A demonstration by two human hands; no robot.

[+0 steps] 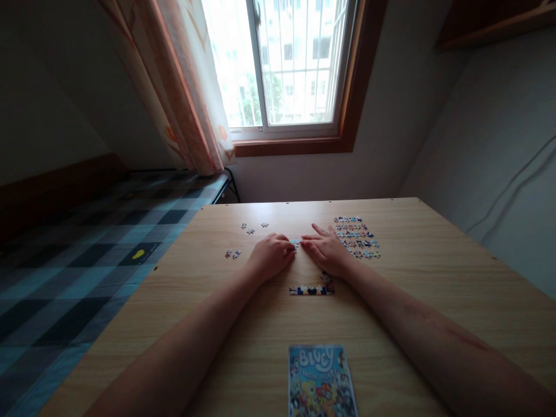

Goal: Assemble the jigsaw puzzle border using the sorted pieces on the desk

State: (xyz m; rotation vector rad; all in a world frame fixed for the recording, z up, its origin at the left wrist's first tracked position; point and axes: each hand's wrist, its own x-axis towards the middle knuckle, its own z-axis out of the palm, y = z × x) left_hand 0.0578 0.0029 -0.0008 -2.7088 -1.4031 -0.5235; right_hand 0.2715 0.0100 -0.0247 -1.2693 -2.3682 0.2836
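Small light-blue puzzle pieces (296,244) lie on the table between my two hands. My left hand (273,256) is closed, its fingertips pinched at the left side of these pieces and partly hiding them. Opposite it, my right hand (326,251) lies with fingers stretched and apart, fingertips touching the pieces' right side. Nearer to me is a joined puzzle strip (311,291), dark with pale patches; at its right end a short column of pieces (327,280) runs up toward my right wrist, which covers part of it.
Rows of loose puzzle pieces (358,236) lie right of my right hand. Several single pieces (251,231) and a pair (233,254) are at the left. A Bluey picture card (322,379) lies at the front of the wooden table (434,278). A checked bed (87,255) adjoins the left.
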